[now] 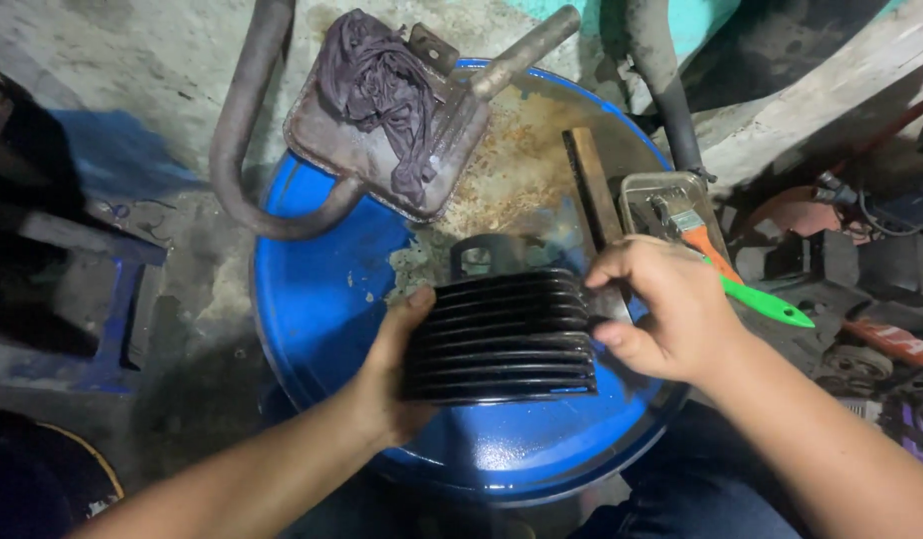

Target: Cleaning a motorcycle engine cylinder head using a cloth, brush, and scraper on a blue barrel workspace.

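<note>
Both hands clamp the black finned cylinder [501,334] at the drum top's [311,299] near edge — left hand [391,369] braces one end, right hand [661,309] grips the other, keeping it steady.

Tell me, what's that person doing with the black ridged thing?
A person holds a black finned metal block in both hands over the top of a blue drum. The left hand grips its left side, and the right hand holds its right end. On the drum behind it lie a rusty exhaust muffler with a dark rag on it. A clear tub with a paintbrush sits to the right.
</note>
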